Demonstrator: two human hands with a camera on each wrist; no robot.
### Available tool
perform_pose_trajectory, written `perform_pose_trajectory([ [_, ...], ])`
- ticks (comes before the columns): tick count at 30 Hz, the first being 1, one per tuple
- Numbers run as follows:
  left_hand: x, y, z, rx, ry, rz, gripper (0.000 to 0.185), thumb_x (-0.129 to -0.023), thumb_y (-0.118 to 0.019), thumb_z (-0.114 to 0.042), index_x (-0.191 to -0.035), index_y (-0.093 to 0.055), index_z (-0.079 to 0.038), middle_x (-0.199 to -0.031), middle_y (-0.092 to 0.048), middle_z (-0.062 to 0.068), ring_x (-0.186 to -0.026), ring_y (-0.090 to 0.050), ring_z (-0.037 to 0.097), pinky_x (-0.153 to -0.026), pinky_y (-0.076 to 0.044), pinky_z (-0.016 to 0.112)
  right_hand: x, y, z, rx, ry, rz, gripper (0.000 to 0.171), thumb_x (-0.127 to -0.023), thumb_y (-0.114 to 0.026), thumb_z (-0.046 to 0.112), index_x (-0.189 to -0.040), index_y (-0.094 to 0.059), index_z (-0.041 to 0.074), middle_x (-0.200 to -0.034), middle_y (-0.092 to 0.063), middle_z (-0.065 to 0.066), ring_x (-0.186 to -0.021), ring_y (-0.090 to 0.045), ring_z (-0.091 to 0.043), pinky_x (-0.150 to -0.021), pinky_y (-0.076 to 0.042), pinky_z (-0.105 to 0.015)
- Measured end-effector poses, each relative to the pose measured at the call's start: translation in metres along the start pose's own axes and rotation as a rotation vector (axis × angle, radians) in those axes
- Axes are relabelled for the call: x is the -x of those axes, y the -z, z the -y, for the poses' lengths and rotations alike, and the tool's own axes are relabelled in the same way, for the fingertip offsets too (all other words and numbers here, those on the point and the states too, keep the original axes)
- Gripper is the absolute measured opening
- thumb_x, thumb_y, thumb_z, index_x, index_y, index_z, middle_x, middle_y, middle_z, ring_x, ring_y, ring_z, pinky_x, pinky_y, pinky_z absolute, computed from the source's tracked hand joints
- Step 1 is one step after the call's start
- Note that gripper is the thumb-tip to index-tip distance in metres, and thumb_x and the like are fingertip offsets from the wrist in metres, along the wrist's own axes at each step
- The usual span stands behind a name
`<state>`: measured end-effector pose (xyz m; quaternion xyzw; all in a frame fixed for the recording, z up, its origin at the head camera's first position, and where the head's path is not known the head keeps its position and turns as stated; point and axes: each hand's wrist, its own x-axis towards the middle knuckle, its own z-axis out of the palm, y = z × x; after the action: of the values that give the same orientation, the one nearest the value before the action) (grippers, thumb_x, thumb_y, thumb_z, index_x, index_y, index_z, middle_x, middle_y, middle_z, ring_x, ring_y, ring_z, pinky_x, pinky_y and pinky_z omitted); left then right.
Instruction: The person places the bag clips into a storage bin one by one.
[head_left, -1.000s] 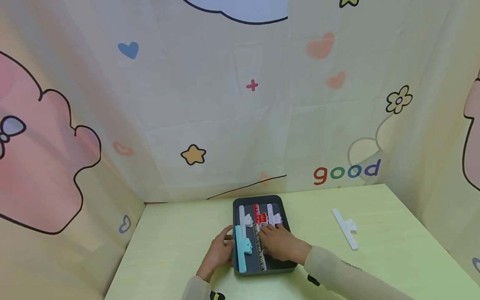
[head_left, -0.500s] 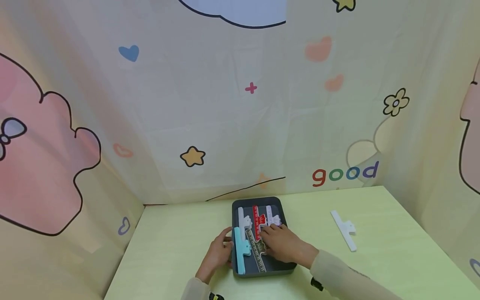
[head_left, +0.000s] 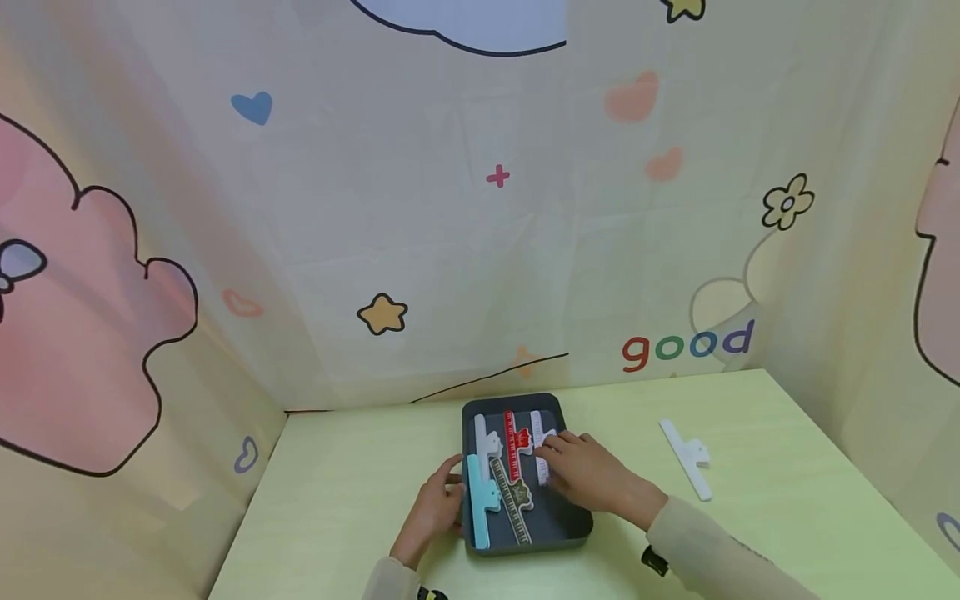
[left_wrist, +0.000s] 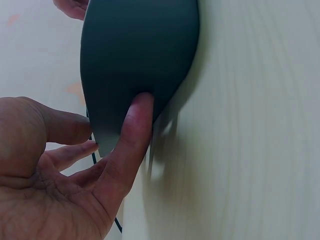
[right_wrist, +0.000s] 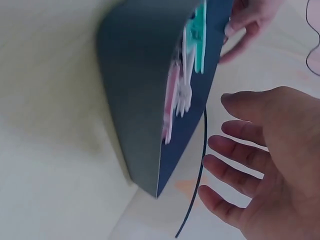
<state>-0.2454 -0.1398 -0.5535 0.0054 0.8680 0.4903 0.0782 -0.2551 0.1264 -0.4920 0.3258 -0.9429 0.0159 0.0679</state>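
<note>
My tray [head_left: 577, 527] looks matt dark plastic; clips [head_left: 480, 493] smooth plastic; table [head_left: 345, 492] pale matt woodgrain; backdrop [head_left: 450, 250] creased cloth.

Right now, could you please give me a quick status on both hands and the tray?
Left hand open, steadying dark tray at its left wall. Right hand open over the clips, holding nothing. One white clip out on the table; nothing blocking it.

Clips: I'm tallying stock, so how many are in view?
6. Five lie in the tray: teal, white, red, olive, pale. One white clip lies on the table. The right hand may hide more.
</note>
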Motion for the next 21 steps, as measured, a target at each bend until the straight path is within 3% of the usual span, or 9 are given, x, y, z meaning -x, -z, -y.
perform_pose_trajectory([
  [9,-0.001,0.0,0.001,0.009,0.003,-0.001,0.051,-0.1,-0.049,-0.009,-0.15,-0.039,-0.015,-0.134,-0.053,0.026,-0.101,-0.058,0.031,-0.057,-0.058,0.035,0.012,0.015,-0.024,-0.025,-0.08,-0.059,0.044,-0.087,-0.074,0.028,-0.126,-0.062,0.011,-0.123,-0.063,-0.008,-0.115,-0.058,-0.029,-0.094,-0.051,-0.05],
  [21,-0.001,-0.001,0.003,0.007,-0.004,-0.003,0.051,-0.1,-0.049,-0.009,-0.149,-0.039,-0.016,-0.133,-0.054,0.025,-0.1,-0.059,0.029,-0.058,-0.057,0.034,0.049,0.02,-0.071,0.059,-0.075,-0.179,0.041,-0.085,-0.075,0.022,-0.121,-0.062,0.007,-0.118,-0.063,-0.008,-0.111,-0.058,-0.03,-0.082,-0.052,-0.048],
])
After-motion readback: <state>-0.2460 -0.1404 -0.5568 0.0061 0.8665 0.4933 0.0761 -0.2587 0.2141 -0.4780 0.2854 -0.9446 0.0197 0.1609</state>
